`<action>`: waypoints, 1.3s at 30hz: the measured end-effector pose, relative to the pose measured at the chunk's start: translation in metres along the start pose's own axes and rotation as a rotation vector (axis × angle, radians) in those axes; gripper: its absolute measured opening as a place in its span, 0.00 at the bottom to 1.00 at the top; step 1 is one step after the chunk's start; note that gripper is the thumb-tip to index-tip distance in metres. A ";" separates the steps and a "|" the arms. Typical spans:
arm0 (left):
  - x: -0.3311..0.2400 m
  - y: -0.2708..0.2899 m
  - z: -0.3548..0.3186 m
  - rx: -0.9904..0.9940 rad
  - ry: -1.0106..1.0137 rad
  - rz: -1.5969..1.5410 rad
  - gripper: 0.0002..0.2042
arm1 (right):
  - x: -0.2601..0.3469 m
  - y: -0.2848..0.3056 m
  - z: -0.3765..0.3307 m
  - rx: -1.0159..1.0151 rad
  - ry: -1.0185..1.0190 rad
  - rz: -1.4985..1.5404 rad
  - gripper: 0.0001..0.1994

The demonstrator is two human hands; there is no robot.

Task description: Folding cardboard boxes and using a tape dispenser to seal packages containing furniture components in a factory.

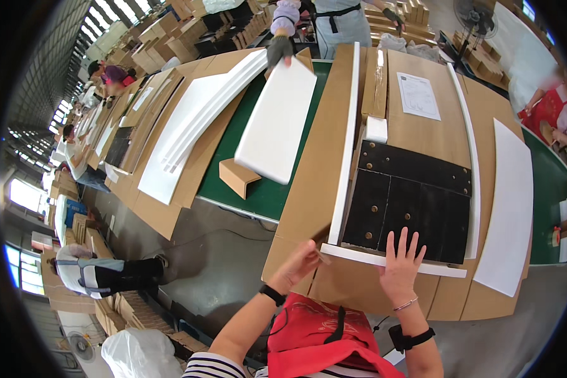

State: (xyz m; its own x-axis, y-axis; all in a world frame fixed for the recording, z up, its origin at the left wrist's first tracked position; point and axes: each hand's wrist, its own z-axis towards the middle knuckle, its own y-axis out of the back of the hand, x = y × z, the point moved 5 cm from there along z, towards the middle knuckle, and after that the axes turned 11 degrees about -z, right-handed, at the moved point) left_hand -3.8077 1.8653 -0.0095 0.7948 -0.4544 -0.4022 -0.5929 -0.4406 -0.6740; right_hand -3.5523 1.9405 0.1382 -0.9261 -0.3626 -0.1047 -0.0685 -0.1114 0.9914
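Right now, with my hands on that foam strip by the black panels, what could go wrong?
1. The near white foam strip, pinched at its end by your left hand and pressed by your right hand, is thin and could snap.
2. The flat cardboard overhangs the green conveyor belt toward you; leaning could tip the black panels.
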 end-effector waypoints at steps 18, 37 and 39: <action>-0.056 -0.054 -0.007 0.407 0.219 0.680 0.31 | 0.078 0.011 0.028 -0.106 0.268 0.207 0.28; -0.376 0.103 0.070 -0.547 -0.150 1.977 0.70 | 0.092 0.002 0.035 0.030 0.229 0.095 0.22; -0.373 0.113 0.074 -0.530 -0.163 1.945 0.72 | 0.091 0.002 0.036 0.034 0.227 0.087 0.22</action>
State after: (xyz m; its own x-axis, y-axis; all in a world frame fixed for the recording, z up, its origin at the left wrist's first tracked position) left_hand -4.1619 2.0421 0.0183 -0.8367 -0.4655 -0.2886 -0.4554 0.2985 0.8387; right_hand -3.6498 1.9407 0.1335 -0.8224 -0.5682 -0.0298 -0.0080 -0.0408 0.9991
